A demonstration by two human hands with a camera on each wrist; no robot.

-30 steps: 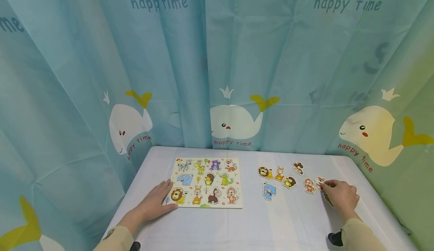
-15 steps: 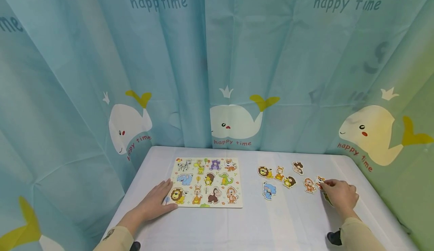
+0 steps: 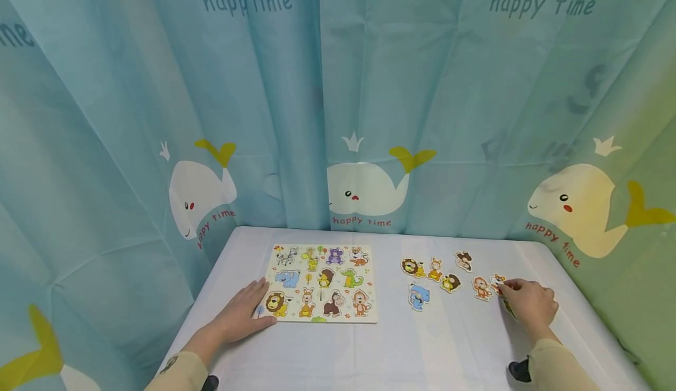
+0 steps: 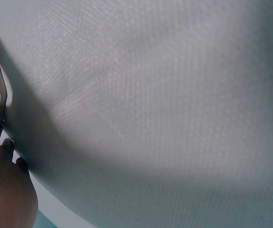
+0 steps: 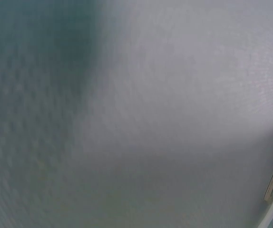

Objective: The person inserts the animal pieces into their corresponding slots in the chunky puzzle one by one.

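My left hand (image 3: 240, 314) rests at the left side of a wooden animal puzzle board (image 3: 343, 285), fingers along the edge and thumb by the near corner. The left wrist view catches these fingers (image 4: 8, 147) beside the board's rim (image 4: 2, 90). Far to the right, my right hand (image 3: 530, 306) pinches a small tiger puzzle piece (image 3: 496, 280) at the table, thumb and forefinger at its right side. Another piece (image 3: 509, 307) with yellow-green colours lies mostly hidden beneath that hand. A monkey piece (image 3: 482, 289) is just left of the tiger.
Between board and right hand lie a lion piece (image 3: 413, 268), a kangaroo piece (image 3: 435, 269), a hedgehog piece (image 3: 450, 283), an elephant piece (image 3: 419, 297) and a brown gorilla-like piece (image 3: 463, 260). A white cloth covers the table (image 3: 391, 356); a blue whale-print curtain (image 3: 296, 115) hangs behind.
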